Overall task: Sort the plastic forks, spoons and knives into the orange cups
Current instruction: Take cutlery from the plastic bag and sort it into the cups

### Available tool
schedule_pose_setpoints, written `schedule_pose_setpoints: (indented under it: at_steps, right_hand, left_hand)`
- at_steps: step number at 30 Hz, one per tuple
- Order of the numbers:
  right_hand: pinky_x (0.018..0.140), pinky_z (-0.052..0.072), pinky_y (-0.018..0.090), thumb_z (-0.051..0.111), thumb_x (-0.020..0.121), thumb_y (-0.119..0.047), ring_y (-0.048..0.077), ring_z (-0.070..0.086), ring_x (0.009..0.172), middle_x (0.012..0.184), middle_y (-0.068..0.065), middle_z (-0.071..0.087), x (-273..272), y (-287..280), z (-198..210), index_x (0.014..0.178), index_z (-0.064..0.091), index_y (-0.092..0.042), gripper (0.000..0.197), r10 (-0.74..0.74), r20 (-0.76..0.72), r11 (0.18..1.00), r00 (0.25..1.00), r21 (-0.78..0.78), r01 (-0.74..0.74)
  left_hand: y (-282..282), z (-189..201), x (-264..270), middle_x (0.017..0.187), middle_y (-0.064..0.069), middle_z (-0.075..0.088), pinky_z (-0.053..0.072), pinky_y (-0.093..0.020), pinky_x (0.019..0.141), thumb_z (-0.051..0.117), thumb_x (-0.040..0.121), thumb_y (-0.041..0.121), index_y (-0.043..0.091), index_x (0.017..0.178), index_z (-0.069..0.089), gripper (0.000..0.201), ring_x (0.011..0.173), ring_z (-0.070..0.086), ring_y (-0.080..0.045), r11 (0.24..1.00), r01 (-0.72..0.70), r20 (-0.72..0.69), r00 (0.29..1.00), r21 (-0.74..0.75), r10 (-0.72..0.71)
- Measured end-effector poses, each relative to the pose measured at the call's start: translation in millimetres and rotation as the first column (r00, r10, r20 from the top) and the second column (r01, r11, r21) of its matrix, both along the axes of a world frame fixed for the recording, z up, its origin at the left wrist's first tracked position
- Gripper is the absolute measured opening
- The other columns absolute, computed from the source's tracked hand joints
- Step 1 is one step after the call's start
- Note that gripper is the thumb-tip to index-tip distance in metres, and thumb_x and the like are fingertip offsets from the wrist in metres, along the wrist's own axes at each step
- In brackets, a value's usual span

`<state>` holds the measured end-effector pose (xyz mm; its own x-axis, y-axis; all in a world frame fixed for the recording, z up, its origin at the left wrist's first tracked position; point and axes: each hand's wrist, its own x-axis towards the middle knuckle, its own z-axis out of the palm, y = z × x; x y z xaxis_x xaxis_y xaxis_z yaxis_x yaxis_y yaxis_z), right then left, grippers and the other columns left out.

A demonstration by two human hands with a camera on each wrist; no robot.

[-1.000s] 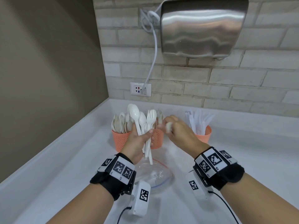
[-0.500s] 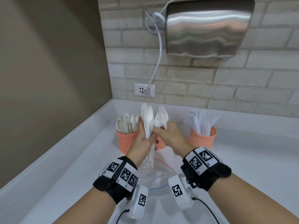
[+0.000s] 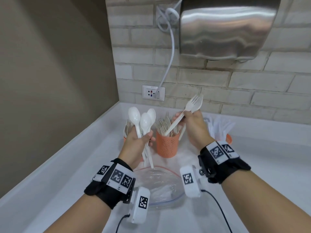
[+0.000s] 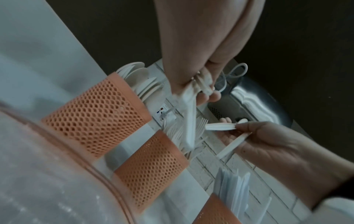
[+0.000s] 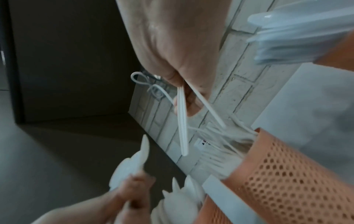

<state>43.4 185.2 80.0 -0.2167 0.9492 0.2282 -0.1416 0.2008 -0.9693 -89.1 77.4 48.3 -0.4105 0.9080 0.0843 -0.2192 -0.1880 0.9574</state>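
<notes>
The right hand (image 3: 193, 125) is pinching two forks (image 3: 183, 113) above the middle cup (image 3: 167, 145), ready to drop them in handle-first; the left hand (image 3: 136, 145) is gripping spoons (image 3: 141, 120) for the left cup (image 4: 95, 115).

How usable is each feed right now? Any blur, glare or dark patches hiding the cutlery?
Head view: bright and sharp, the spoons and forks read clearly, with glare streaks only on the steel hand dryer. Left wrist view: dim, motion blur smears the spoon handles. Right wrist view: dim, softest at the edges, the knives are a blurred streak.
</notes>
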Motion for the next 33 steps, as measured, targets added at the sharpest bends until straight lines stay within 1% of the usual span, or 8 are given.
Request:
schedule_pose_setpoints:
  at_steps: [5,10,14,17,21,27,30,33]
  right_hand:
    - [0.078,0.049,0.025,0.034,0.095,0.000,0.009,0.059,0.078,0.080,-0.003,0.054,-19,19,-1,0.121,0.042,-0.005,0.028,-0.052,0.099,0.981,0.994,0.192,0.032]
    - [0.078,0.046,0.023,0.045,0.088,0.000,0.009,0.055,0.081,0.082,-0.008,0.054,-34,28,0,0.106,0.048,-0.014,0.023,-0.029,0.133,0.966,0.991,0.257,-0.006]
    - [0.085,0.042,0.032,0.048,0.088,-0.013,0.025,0.051,0.102,0.100,0.003,0.049,-43,28,-18,0.100,0.049,-0.011,0.012,-0.103,0.227,0.967,0.969,0.251,0.045]
    - [0.097,0.037,0.043,0.048,0.086,-0.029,0.031,0.045,0.108,0.103,0.006,0.044,-41,28,-32,0.105,0.046,-0.004,0.031,-0.229,0.342,0.950,0.911,0.284,0.132]
    - [0.102,0.031,0.037,0.040,0.098,-0.034,0.028,0.042,0.115,0.120,0.015,0.049,-37,30,-34,0.114,0.050,-0.002,0.038,-0.274,0.439,0.906,0.856,0.415,0.078]
    - [0.096,0.036,0.025,0.032,0.100,-0.031,0.019,0.048,0.115,0.115,-0.001,0.049,-32,32,-20,0.122,0.044,-0.013,0.031,-0.040,0.173,0.993,0.984,0.117,0.020]
    - [0.102,0.031,0.028,0.033,0.099,-0.034,0.019,0.044,0.123,0.129,0.005,0.050,-31,40,-20,0.121,0.046,-0.017,0.031,-0.067,0.152,0.990,0.986,0.130,0.047]
    - [0.097,0.029,0.025,0.027,0.101,-0.033,0.020,0.045,0.118,0.121,0.007,0.051,-29,45,-16,0.103,0.050,-0.019,0.027,-0.148,0.174,0.964,0.974,0.247,0.102]
  left_hand:
    - [4,1,-13,0.083,-0.006,0.057,0.046,-0.020,0.058,0.051,0.090,-0.004,0.006,0.123,0.048,0.034,0.066,0.053,-0.014,0.999,-0.003,-0.003,1.000,0.054,0.003]
    - [2,1,-20,0.078,-0.003,0.058,0.047,-0.019,0.056,0.049,0.091,-0.003,0.010,0.110,0.053,0.023,0.061,0.054,-0.010,0.997,0.020,0.012,1.000,0.076,-0.020]
    - [1,-1,-22,0.077,-0.003,0.056,0.047,-0.017,0.055,0.047,0.091,-0.005,0.008,0.107,0.053,0.021,0.056,0.054,-0.006,0.994,0.032,0.031,0.999,0.100,-0.035]
    - [1,-2,-23,0.076,-0.003,0.055,0.048,-0.016,0.055,0.047,0.091,-0.005,0.009,0.104,0.054,0.020,0.057,0.055,-0.005,0.995,0.039,0.028,0.999,0.097,-0.042]
    - [4,-5,-23,0.077,-0.002,0.055,0.047,-0.018,0.055,0.050,0.091,-0.002,0.006,0.109,0.051,0.020,0.059,0.054,-0.006,0.996,0.037,0.002,0.999,0.079,-0.037]
    - [8,-6,-20,0.086,-0.005,0.056,0.046,-0.022,0.061,0.051,0.090,-0.002,0.000,0.126,0.044,0.036,0.064,0.054,-0.011,0.999,0.004,-0.010,1.000,0.050,-0.004]
    - [9,-6,-19,0.084,-0.005,0.056,0.046,-0.023,0.061,0.051,0.090,-0.003,0.002,0.126,0.044,0.037,0.064,0.053,-0.011,0.999,0.003,-0.012,1.000,0.052,-0.003]
    - [8,-5,-20,0.082,-0.004,0.056,0.046,-0.022,0.060,0.051,0.091,-0.003,0.004,0.123,0.046,0.033,0.062,0.053,-0.009,0.998,0.007,-0.023,1.000,0.057,-0.006]
